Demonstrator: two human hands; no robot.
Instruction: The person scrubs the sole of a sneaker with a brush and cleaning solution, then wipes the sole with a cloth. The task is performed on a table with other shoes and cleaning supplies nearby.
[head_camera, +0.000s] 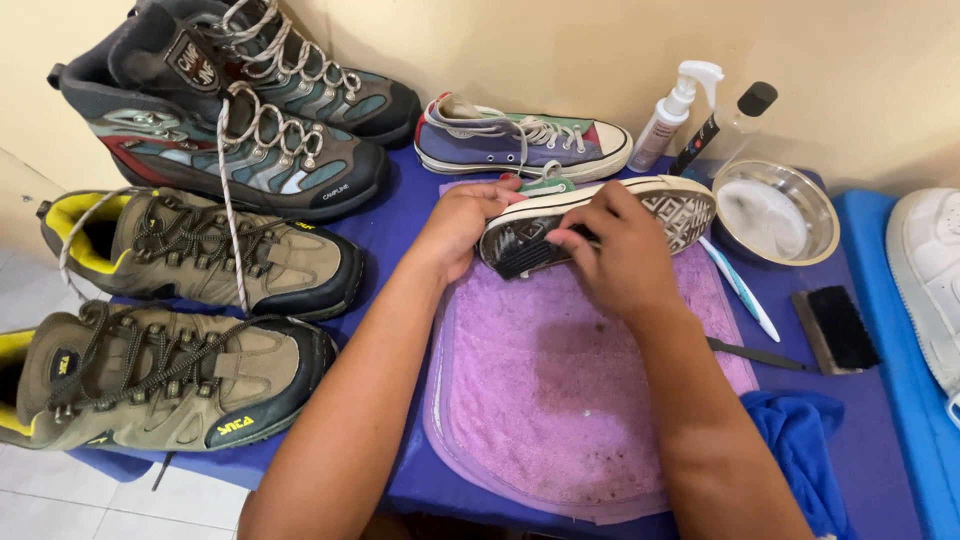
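Note:
My left hand (462, 225) grips the heel end of a canvas sneaker (668, 208) that lies on its side, sole turned toward me, above a pink towel (560, 390). My right hand (615, 255) presses a small dark brush (525, 258) against the wet grey sole. The brush is mostly hidden under my fingers. The matching sneaker (520, 145) stands upright just behind, by the wall.
Two grey hiking boots (250, 130) and two tan hiking shoes (190, 300) fill the left side of the blue table (400, 220). On the right are a spray bottle (675, 115), a dark-capped bottle (725, 125), a metal bowl (778, 212), a toothbrush (740, 290), a black brush (835, 328), a blue cloth (800, 440) and a white shoe (930, 270).

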